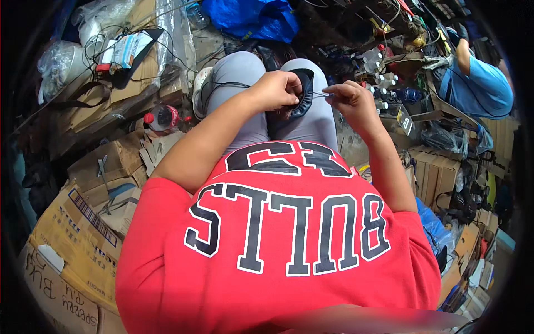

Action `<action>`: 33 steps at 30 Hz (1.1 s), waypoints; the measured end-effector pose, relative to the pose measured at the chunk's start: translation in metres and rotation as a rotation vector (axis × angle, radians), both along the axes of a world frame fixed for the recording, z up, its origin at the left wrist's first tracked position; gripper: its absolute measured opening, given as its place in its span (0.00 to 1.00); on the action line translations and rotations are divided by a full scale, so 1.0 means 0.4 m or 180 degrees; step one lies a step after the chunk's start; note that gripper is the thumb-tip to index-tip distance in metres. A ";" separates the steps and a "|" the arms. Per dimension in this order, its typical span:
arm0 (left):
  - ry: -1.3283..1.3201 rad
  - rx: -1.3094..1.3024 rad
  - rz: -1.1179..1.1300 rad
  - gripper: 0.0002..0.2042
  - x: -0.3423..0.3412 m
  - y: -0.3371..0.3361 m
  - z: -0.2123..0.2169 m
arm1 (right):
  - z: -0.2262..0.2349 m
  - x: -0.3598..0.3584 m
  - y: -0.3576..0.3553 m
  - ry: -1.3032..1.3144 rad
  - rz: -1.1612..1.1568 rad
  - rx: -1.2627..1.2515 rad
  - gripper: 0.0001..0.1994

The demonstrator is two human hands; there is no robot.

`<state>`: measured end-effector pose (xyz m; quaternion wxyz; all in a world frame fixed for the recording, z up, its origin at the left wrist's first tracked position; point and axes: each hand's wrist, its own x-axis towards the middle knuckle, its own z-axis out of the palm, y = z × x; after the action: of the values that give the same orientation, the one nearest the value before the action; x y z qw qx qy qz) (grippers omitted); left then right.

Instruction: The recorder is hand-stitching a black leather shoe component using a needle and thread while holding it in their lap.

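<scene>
Between my knees a dark, glossy piece like a shoe (305,100) rests against my grey-trousered thigh. My left hand (276,89) is closed on its near left edge, fingers curled over it. My right hand (354,103) is held to the right of it, thumb and fingers pinched together. A thin strand like thread (318,92) runs from the dark piece to those fingertips. Whether a needle is also in the pinch is too small to tell. Black cord (225,84) loops over my left knee.
A red-capped bottle (164,118) lies left of my legs, near cardboard boxes (83,222). Several small bottles (384,83) stand right of my knees. A blue plastic bag (253,19) lies ahead. Another person in a blue garment (481,89) is at the far right.
</scene>
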<state>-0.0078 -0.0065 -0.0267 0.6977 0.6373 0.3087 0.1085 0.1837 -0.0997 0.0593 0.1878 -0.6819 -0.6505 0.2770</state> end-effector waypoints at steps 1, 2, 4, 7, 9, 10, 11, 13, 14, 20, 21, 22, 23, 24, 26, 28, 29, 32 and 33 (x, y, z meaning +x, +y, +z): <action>-0.0005 -0.0022 0.0004 0.05 0.001 0.000 -0.004 | 0.006 -0.011 0.006 -0.0005 0.0004 -0.0022 0.09; 0.0042 0.0209 0.0084 0.05 0.002 0.000 -0.007 | 0.010 -0.022 0.011 -0.0194 0.0100 0.0077 0.07; 0.0241 0.0294 0.0181 0.07 -0.002 0.000 0.000 | 0.005 -0.037 0.017 -0.0390 0.0196 0.0162 0.06; 0.0122 0.0934 0.0365 0.07 -0.007 -0.005 0.004 | -0.006 -0.050 0.028 -0.0507 0.0379 0.0387 0.05; 0.0054 0.0904 0.0411 0.07 -0.009 -0.006 0.001 | -0.006 -0.058 0.033 -0.0770 0.0385 0.0428 0.04; -0.0009 0.0893 0.0450 0.06 -0.011 -0.006 0.001 | -0.009 -0.060 0.035 -0.0772 0.0392 0.0418 0.04; -0.0011 0.0883 0.0454 0.06 -0.012 -0.007 0.001 | -0.013 -0.061 0.037 -0.0819 0.0439 0.0464 0.04; -0.0027 0.0923 0.0480 0.06 -0.015 -0.008 0.002 | -0.017 -0.064 0.041 -0.0870 0.0491 0.0504 0.04; -0.0030 0.0917 0.0483 0.06 -0.016 -0.008 -0.001 | -0.018 -0.067 0.043 -0.1013 0.0508 0.0484 0.04; 0.0045 0.0924 0.0471 0.08 -0.018 -0.004 -0.005 | -0.004 -0.085 0.053 -0.1397 0.0570 0.0368 0.04; 0.0004 0.0988 0.0478 0.07 -0.019 -0.004 -0.006 | 0.000 -0.090 0.055 -0.1579 0.0655 0.0408 0.05; -0.0041 0.1057 0.0483 0.06 -0.019 -0.004 -0.006 | 0.001 -0.095 0.057 -0.1575 0.0650 0.0406 0.05; -0.0037 0.1056 0.0477 0.06 -0.017 -0.003 -0.009 | 0.001 -0.100 0.061 -0.1727 0.0703 0.0391 0.05; -0.0063 0.1023 0.0484 0.06 -0.016 -0.003 -0.012 | -0.001 -0.103 0.064 -0.1877 0.0756 0.0376 0.05; -0.0088 0.0992 0.0480 0.06 -0.015 -0.002 -0.007 | -0.006 -0.105 0.069 -0.1933 0.0789 0.0327 0.05; -0.0070 0.0853 0.0397 0.07 -0.017 0.001 0.001 | -0.012 -0.103 0.073 -0.1989 0.0830 0.0281 0.05; -0.0067 0.0854 0.0396 0.07 -0.015 0.002 -0.002 | -0.016 -0.099 0.074 -0.1832 0.0735 0.0144 0.05; -0.0267 0.0924 0.0706 0.10 0.004 0.022 -0.032 | -0.020 -0.094 0.077 -0.1265 0.0425 -0.0276 0.06; -0.0230 0.1446 0.0761 0.11 0.016 0.039 -0.044 | -0.019 -0.094 0.079 -0.0861 0.0205 -0.0559 0.07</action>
<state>-0.0016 0.0089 -0.0443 0.5295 0.7323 0.3245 0.2794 0.1462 -0.0682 0.0517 0.0292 -0.7055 -0.6646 0.2443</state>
